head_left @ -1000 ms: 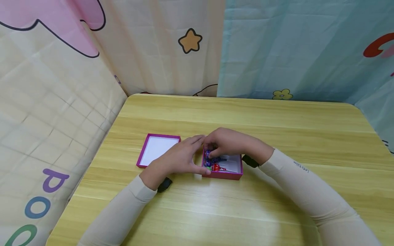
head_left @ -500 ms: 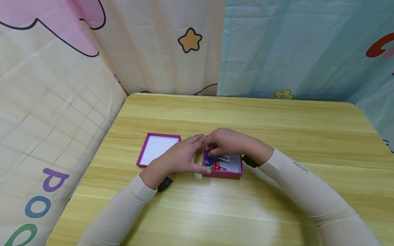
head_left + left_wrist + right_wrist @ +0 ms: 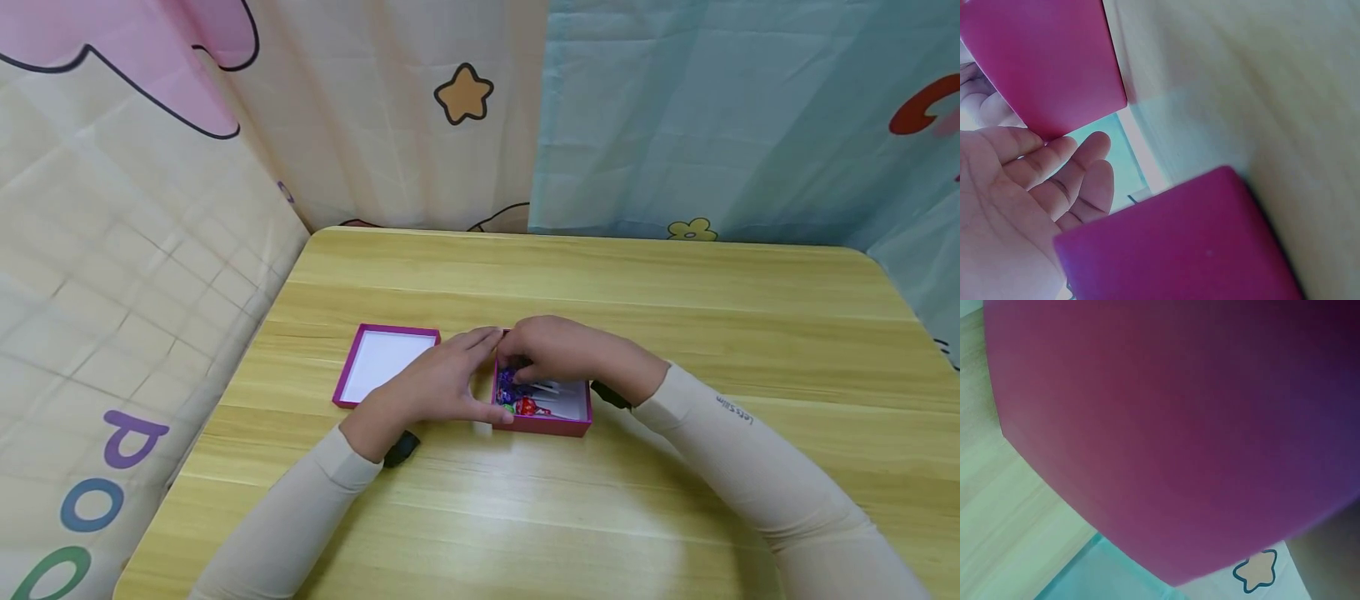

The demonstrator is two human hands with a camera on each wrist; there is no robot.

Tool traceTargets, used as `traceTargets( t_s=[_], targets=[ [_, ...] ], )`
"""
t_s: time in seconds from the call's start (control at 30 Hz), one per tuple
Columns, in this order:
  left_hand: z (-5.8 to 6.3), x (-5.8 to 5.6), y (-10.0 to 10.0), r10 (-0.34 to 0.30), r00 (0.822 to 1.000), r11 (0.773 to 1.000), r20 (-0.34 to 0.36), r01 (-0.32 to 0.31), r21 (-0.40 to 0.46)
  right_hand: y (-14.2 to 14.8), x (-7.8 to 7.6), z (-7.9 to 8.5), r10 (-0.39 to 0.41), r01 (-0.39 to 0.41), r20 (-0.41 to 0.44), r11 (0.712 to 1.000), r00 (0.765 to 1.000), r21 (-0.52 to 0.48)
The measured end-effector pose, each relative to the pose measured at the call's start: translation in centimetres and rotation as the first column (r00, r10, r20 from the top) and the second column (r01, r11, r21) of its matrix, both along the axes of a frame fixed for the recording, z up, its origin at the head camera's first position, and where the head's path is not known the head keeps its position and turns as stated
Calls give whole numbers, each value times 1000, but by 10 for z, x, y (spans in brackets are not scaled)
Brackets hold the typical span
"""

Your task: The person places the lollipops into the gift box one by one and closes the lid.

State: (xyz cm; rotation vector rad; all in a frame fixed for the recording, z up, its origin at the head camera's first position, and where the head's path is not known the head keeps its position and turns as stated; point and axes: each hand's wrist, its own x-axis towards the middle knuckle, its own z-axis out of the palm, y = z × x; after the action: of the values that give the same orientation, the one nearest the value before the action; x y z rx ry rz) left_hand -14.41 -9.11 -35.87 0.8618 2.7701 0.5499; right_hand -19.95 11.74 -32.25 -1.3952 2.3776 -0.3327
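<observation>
An open magenta box [image 3: 546, 427] with a white inside holds several wrapped lollipops. Purple lollipops [image 3: 510, 392] lie at its left end, with a red lollipop [image 3: 529, 407] near the front wall and white sticks pointing right. My left hand [image 3: 438, 385] spans the box's left end, thumb at the front corner and fingers at the back. In the left wrist view, the left fingertips [image 3: 1060, 145] touch the box's edge. My right hand [image 3: 566, 346] reaches into the box from behind, fingers bent down among the purple lollipops. Its fingertips are hidden. Magenta fills most of the right wrist view.
A shallow magenta lid [image 3: 384, 360], white inside, lies on the wooden table [image 3: 555, 517] left of the box, partly behind my left hand. Patterned curtains [image 3: 637, 125] hang along the table's back and sides. Small black wrist devices [image 3: 402, 450] sit under both wrists.
A dark purple lollipop under my right hand has settled among the others, with white sticks now visible. My right hand has lifted slightly and shifted right. The left hand stays still.
</observation>
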Motion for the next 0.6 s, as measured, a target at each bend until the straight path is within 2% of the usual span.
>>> traceTargets(
  t_s=[0.6],
  targets=[
    [2, 0, 2, -5, 1000, 1000, 13, 5, -6, 7, 0, -2, 80, -83, -59, 996, 995, -37]
  ],
)
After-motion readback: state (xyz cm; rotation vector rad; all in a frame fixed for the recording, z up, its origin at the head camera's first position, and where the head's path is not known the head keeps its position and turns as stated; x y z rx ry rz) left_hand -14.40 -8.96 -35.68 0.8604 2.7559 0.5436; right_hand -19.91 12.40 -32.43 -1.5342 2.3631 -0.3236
